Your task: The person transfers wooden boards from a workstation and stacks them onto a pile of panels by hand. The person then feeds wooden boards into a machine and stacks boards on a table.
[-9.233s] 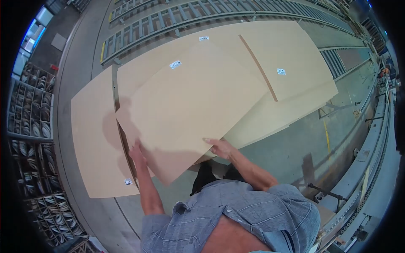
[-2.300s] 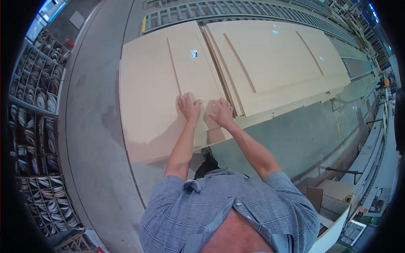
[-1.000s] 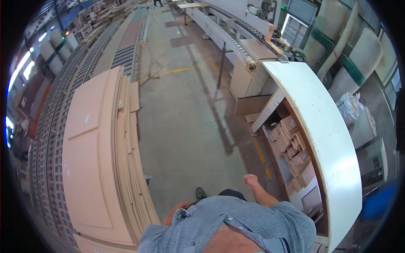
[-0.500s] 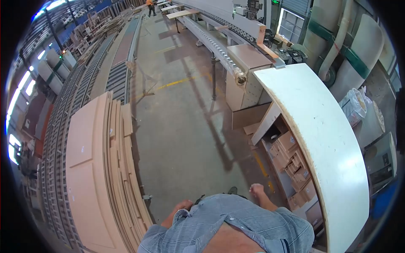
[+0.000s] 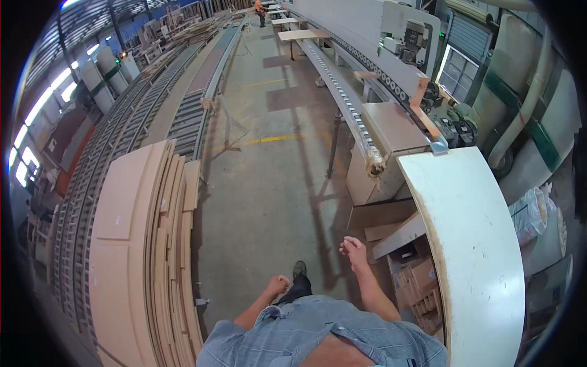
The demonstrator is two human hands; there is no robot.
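My left hand (image 5: 279, 285) hangs low in front of my body, fingers curled in, with nothing visible in it. It is nearest to the stack of light brown boards (image 5: 122, 269) on the left, without touching it. Higher and to the right, my right hand (image 5: 353, 249) is raised over the floor with its fingers loosely bent together and nothing seen in them. The white-topped bench (image 5: 474, 238) stands to its right, and small wooden pieces (image 5: 422, 284) lie on the shelf under its top.
Roller conveyors (image 5: 189, 116) run ahead on the left. A long machine (image 5: 361, 46) with a chain rail (image 5: 342, 101) stretches along the right, a cabinet (image 5: 391, 137) at its near end. A person in orange (image 5: 261, 12) stands far off. Bags (image 5: 529, 214) sit at the far right.
Both hands have left the boards, and the view has turned from the stack to the aisle. The stack now lies on the left. My right hand has risen since the last frame.
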